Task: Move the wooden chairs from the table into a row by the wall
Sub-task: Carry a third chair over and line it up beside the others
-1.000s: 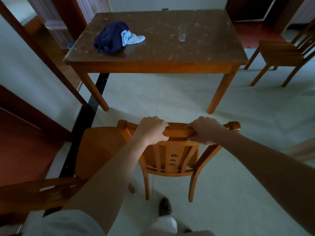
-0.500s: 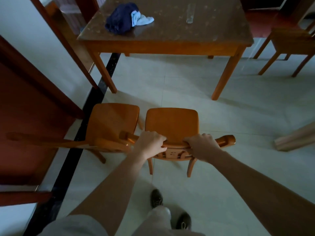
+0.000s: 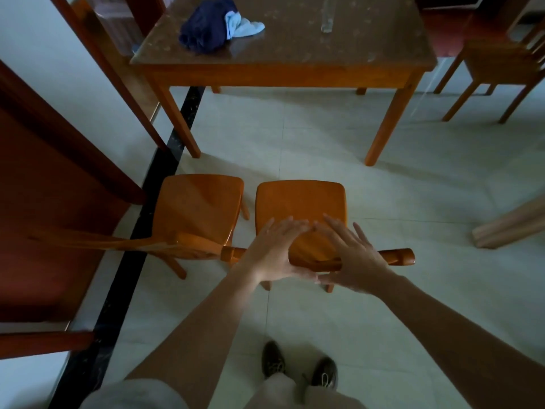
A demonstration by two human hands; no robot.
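Open tiled floor (image 3: 413, 290) right of near chair (image 3: 300, 202), clear toward far table (image 3: 295, 54). Left blocked: second chair (image 3: 197, 202) just beside, then wall (image 3: 44, 69). Pale wooden beam (image 3: 507, 225) juts in right. Third chair (image 3: 501, 63) far right.

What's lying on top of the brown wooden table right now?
On the brown wooden table: a dark blue cloth bundle touching a light blue cloth, plus a clear glass. The far edge is out of frame.

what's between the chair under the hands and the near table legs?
Bare tiled floor only, per the head view. Nothing stands between the right-hand chair and the table legs; the second chair sits beside it to the left, apart.
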